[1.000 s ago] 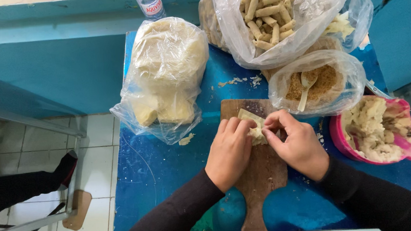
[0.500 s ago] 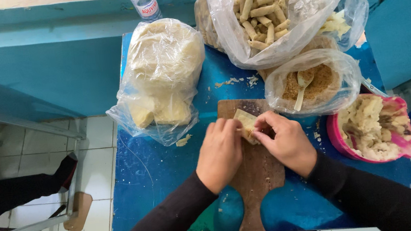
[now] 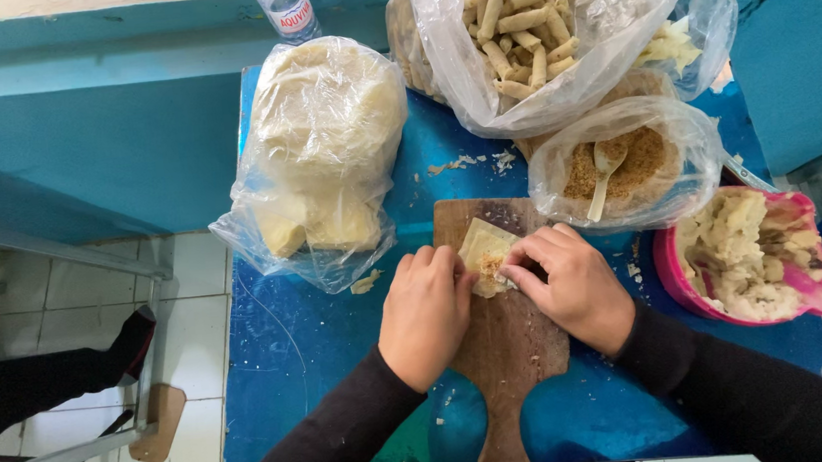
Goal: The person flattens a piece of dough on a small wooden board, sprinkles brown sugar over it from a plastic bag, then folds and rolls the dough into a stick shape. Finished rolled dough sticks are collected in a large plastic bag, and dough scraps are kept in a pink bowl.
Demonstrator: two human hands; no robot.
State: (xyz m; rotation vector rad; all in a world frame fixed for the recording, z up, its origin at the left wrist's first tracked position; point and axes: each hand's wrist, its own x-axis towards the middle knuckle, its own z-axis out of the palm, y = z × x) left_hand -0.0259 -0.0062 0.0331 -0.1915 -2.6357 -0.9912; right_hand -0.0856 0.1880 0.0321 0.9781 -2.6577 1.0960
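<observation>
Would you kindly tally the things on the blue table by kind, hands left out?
Clear plastic bags: 4 (sheets, rolls, crumbs, pale pieces)
Pink bowl: 1
Wooden board: 1
Pastry sheet being folded: 1
Plastic bottle: 1
Spoon: 1
Total: 9

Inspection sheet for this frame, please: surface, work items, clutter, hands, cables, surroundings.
Surface: blue table, crumbs scattered.
Work items: pale wrapper sheet with filling on a wooden board.
Clutter: bag of dough, bag of finished rolls, bag of crumbs with spoon, pink bowl, bottle.
Hands: left hand and right hand both pinch the wrapper.
Cables: nothing seen.
Surroundings: tiled floor, another person's leg.
</observation>
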